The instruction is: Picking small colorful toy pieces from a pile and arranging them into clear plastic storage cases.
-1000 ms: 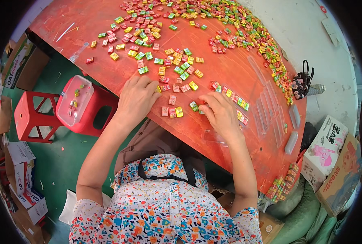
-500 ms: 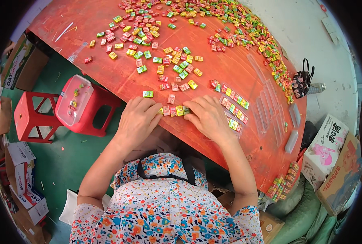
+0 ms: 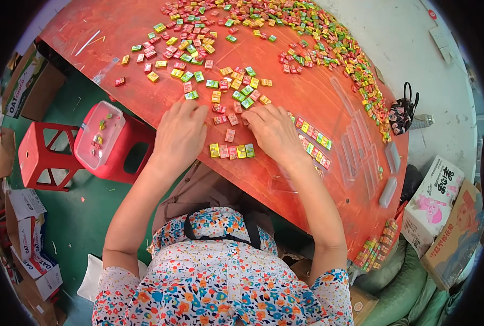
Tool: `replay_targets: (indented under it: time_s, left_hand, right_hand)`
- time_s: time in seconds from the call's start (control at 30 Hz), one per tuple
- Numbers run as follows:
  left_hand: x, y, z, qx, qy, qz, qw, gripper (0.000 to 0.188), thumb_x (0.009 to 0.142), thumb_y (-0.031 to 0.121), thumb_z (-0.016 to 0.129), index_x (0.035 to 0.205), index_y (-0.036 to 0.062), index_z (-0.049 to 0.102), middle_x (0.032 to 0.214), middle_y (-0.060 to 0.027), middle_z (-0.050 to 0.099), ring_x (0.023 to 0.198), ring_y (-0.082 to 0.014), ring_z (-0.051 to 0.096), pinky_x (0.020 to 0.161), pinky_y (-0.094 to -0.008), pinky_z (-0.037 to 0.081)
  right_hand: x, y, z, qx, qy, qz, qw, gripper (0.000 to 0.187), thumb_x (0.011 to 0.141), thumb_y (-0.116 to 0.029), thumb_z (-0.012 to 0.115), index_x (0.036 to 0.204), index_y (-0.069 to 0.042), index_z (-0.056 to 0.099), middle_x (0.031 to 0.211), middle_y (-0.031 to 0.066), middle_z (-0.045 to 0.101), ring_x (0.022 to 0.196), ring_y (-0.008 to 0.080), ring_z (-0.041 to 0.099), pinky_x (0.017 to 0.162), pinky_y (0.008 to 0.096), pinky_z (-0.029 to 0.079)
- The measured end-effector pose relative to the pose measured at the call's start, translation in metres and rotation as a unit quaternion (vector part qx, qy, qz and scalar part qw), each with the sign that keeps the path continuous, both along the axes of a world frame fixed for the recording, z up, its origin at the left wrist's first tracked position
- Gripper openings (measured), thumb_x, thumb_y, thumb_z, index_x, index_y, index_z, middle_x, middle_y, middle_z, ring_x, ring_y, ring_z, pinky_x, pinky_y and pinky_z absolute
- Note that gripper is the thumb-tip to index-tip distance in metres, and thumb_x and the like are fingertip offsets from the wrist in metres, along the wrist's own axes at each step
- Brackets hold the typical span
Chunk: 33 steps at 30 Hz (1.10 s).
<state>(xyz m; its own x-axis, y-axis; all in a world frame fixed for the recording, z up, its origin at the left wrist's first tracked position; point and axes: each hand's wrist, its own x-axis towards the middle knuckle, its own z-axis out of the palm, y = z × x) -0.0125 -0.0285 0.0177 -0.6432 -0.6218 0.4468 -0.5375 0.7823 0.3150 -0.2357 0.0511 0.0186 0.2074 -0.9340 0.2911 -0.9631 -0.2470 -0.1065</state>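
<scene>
A short row of small candy-coloured boxes (image 3: 231, 151), yellow, pink and green, lies side by side near the table's front edge. Neither hand touches that row. My left hand (image 3: 180, 133) rests left of it, fingers reaching forward and slightly bent; what lies beneath its palm is hidden. To the right, my right hand (image 3: 273, 131) has its fingers apart, the fingertips beside a pink box (image 3: 246, 122) that they partly cover. One more pink box (image 3: 230, 135) lies just behind the row, between my hands.
Loose small boxes (image 3: 193, 51) are scattered across the red table (image 3: 139, 98), with a large heap (image 3: 329, 38) at the far side. Filled rows (image 3: 313, 133) and clear plastic trays (image 3: 356, 144) lie to the right. A red stool (image 3: 114, 141) bearing a shallow tub stands at left.
Both hands have let go of the row's ends and moved forward, the left also slightly left. A green box left of the row has gone from sight near my left hand.
</scene>
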Motion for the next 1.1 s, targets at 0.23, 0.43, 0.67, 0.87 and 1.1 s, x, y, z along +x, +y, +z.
replay_targets:
  time_s: [0.23, 0.43, 0.67, 0.87, 1.1]
  left_hand:
    - [0.012, -0.001, -0.010, 0.056, -0.041, 0.000, 0.998, 0.016, 0.083, 0.007, 0.061, 0.098, 0.0029, 0.064, 0.092, -0.0115, 0.057, 0.089, -0.0311, 0.060, 0.073, -0.0429, 0.052]
    - [0.016, 0.004, -0.007, 0.050, 0.003, -0.019, 0.999, 0.010, 0.084, 0.008, 0.062, 0.093, 0.0026, 0.062, 0.088, -0.0120, 0.055, 0.084, -0.0307, 0.060, 0.068, -0.0432, 0.052]
    - [0.024, 0.006, 0.002, 0.095, -0.039, -0.037, 0.994, 0.014, 0.084, 0.009, 0.064, 0.096, 0.0027, 0.060, 0.087, -0.0141, 0.056, 0.080, -0.0340, 0.061, 0.068, -0.0445, 0.052]
    - [0.034, 0.023, 0.005, 0.193, -0.023, -0.032, 0.980, 0.018, 0.083, 0.015, 0.070, 0.094, 0.0022, 0.062, 0.083, -0.0148, 0.058, 0.077, -0.0363, 0.062, 0.066, -0.0459, 0.051]
    - [0.032, 0.031, 0.000, 0.213, 0.029, -0.044, 0.976, 0.037, 0.079, 0.022, 0.078, 0.107, 0.0016, 0.064, 0.096, -0.0136, 0.057, 0.082, -0.0355, 0.064, 0.068, -0.0449, 0.052]
  right_hand:
    - [-0.010, 0.007, 0.008, 0.006, -0.072, -0.031, 0.997, 0.025, 0.084, -0.009, 0.069, 0.109, -0.006, 0.067, 0.109, 0.0083, 0.065, 0.103, 0.0284, 0.059, 0.090, 0.0414, 0.048]
    - [-0.023, 0.007, 0.004, 0.038, -0.064, -0.043, 0.996, 0.020, 0.085, -0.009, 0.069, 0.104, -0.005, 0.067, 0.106, 0.0094, 0.066, 0.100, 0.0302, 0.061, 0.089, 0.0420, 0.049]
    - [0.002, 0.029, 0.017, 0.036, -0.231, -0.119, 0.965, 0.013, 0.086, -0.013, 0.069, 0.096, -0.004, 0.068, 0.090, 0.0101, 0.069, 0.075, 0.0289, 0.067, 0.069, 0.0404, 0.053]
    - [0.021, 0.040, 0.019, 0.136, -0.140, -0.202, 0.960, 0.017, 0.088, -0.021, 0.068, 0.096, -0.006, 0.068, 0.091, 0.0090, 0.070, 0.074, 0.0273, 0.068, 0.067, 0.0381, 0.053]
    - [-0.015, 0.050, 0.015, 0.076, -0.196, -0.032, 0.977, 0.025, 0.088, -0.018, 0.069, 0.110, -0.006, 0.067, 0.110, 0.0111, 0.067, 0.096, 0.0298, 0.065, 0.083, 0.0395, 0.053]
